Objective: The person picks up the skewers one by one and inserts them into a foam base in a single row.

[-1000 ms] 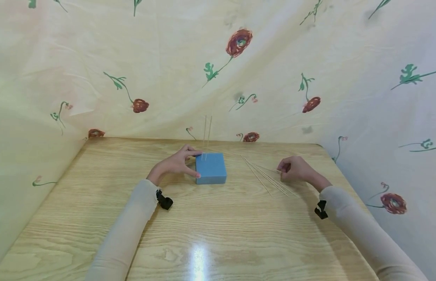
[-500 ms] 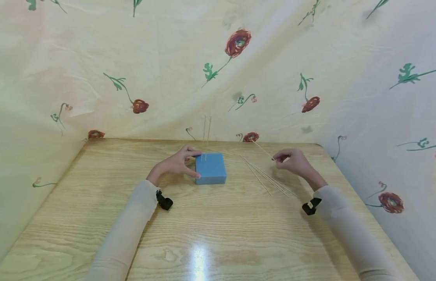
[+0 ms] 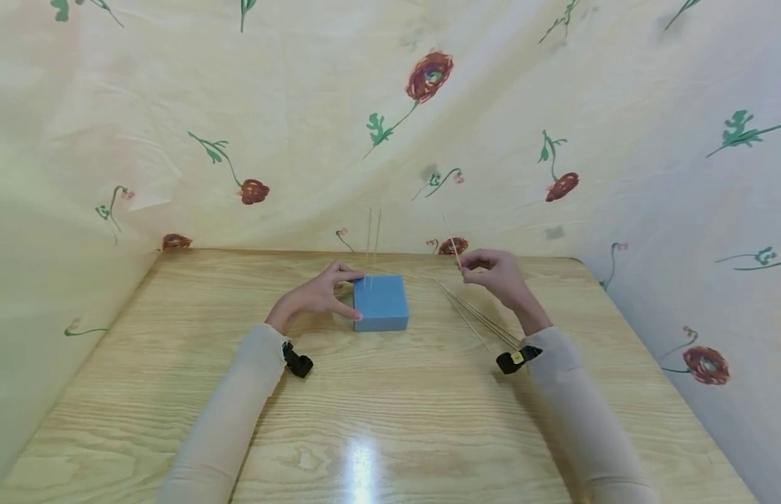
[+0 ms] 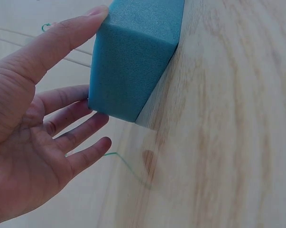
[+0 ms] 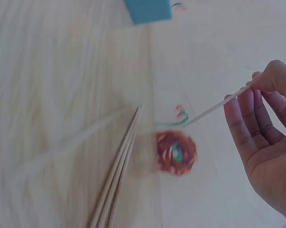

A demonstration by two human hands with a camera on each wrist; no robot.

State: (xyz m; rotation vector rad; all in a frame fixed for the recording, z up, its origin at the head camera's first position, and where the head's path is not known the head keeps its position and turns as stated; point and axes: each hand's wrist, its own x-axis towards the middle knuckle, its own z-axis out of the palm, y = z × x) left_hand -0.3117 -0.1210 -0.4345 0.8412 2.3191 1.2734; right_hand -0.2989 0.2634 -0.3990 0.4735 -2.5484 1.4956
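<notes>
Two sticks (image 3: 368, 245) are already standing in the blue block (image 3: 384, 299), left grip (image 3: 313, 291) holding it; right grip (image 3: 499, 278) is pinching another stick (image 5: 216, 106), loose sticks (image 5: 116, 178) remaining on the table (image 3: 428, 413)

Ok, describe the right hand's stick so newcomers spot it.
Over the wooden table, right of the blue block, find the right hand. It pinches one thin stick. Unlike the loose sticks on the table and the upright pair in the block, this one is held.
</notes>
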